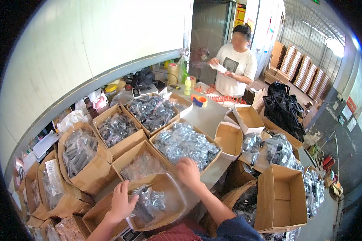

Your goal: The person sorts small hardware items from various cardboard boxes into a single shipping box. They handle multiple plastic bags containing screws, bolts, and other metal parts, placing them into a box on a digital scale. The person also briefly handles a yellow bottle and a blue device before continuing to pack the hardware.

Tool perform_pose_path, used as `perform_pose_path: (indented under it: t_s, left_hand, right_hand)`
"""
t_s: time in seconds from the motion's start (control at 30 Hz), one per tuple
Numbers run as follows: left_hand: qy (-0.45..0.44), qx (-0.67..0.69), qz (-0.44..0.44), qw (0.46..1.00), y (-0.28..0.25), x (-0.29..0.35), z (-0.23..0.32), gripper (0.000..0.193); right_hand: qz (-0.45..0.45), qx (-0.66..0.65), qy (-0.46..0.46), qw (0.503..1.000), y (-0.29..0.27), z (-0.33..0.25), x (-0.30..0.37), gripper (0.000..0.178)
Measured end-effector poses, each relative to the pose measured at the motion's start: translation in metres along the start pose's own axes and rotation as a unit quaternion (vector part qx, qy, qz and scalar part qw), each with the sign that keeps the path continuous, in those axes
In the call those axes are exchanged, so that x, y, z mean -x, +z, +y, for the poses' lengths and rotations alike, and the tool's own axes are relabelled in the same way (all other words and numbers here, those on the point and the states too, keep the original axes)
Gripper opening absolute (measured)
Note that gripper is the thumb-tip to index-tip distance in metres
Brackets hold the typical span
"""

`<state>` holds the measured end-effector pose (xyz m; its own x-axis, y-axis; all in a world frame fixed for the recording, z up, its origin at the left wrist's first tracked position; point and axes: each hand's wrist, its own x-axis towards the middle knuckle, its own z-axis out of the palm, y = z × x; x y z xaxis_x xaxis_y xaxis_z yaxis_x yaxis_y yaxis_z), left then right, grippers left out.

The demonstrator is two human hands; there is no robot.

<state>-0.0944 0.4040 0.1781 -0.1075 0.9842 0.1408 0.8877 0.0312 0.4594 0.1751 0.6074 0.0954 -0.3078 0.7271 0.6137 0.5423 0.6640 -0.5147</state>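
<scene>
My left hand point(122, 202) has its fingers stretched out and its thumb apart, at the left side of the nearest cardboard box point(175, 201). In that box lies a clear plastic bag of small metal parts point(149, 201). My right hand point(188, 172) is at the near edge of a larger box point(218, 154) filled with clear bags of silvery parts point(187, 142). Its fingers are bent together; what they hold, if anything, is hidden. Between the hands and just beyond stands a box of bagged pinkish parts point(144, 165).
Several cardboard boxes of bagged parts point(80, 154) crowd the left. Empty boxes point(283, 197) stand right. On the table point(203, 116) are an orange-and-blue tape roll point(199, 101), a yellow bottle point(188, 86) and a red coiled hose point(223, 99). A person point(235, 64) stands across, holding something white.
</scene>
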Motion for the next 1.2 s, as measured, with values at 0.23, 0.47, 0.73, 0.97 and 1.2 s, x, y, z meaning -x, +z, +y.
perform_pose_path:
  t_s: [0.23, 0.47, 0.73, 0.97, 1.2]
  left_hand:
    - [0.014, -0.001, 0.009, 1.0, 0.0009, -0.0009, 0.0003, 0.068]
    - [0.024, 0.0, 0.017, 1.0, 0.0026, -0.0008, -0.0013, 0.069]
    - [0.018, 0.012, 0.01, 1.0, 0.0034, -0.0017, -0.0029, 0.07]
    - [0.015, 0.013, 0.01, 1.0, 0.003, -0.0021, -0.0015, 0.07]
    - [-0.012, 0.017, -0.019, 1.0, -0.002, -0.0028, 0.0024, 0.072]
  right_hand:
    - [0.009, -0.001, -0.004, 1.0, 0.0009, 0.0013, 0.0023, 0.01]
    - [-0.001, -0.009, -0.013, 1.0, -0.001, 0.0025, 0.0014, 0.01]
    - [-0.007, -0.006, -0.005, 1.0, -0.0007, 0.0016, 0.001, 0.01]
    - [0.003, -0.002, -0.01, 1.0, 0.0006, 0.0021, 0.0004, 0.011]
    - [0.005, -0.003, -0.009, 1.0, -0.0004, -0.0001, 0.0002, 0.012]
